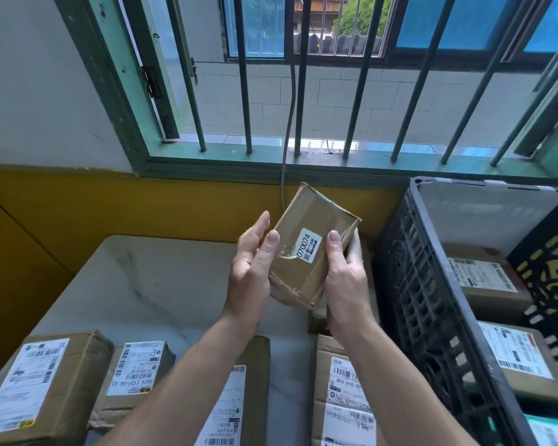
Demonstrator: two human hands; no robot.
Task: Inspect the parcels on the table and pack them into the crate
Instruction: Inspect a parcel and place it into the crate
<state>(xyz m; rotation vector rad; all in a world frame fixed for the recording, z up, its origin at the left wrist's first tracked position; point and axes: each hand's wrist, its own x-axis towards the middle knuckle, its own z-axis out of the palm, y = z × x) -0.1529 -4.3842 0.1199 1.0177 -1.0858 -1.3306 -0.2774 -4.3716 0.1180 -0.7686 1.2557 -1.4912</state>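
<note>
Got one small box [306, 220] up in the air with both hands, over the far right end of the table [136, 278], just beside the crate [426, 284]. My left hand [250, 272] has its thumb on the front face and its fingers running up the left side. My right hand [345, 278] has its thumb on the front and its fingers wrapped round the right edge, so both are gripping it. The box is tilted, and its one white sticker [308, 249] faces me and reads 070074.

Table count: four boxes in a row along the near edge, each with a white shipping label. They are the leftmost box [45, 391], the second box [139, 371], the third box [258, 381] partly under my left forearm, and the fourth box [339, 397] by my right forearm. A corner of a fifth box [316, 320] pokes out below my right wrist, mostly hidden.

The crate is black plastic and sits on the right. Inside I count two brown labelled boxes, the back box [484, 278] and the near box [522, 358]. There's also a bit of something teal in the bottom corner that I can't make out.
</note>
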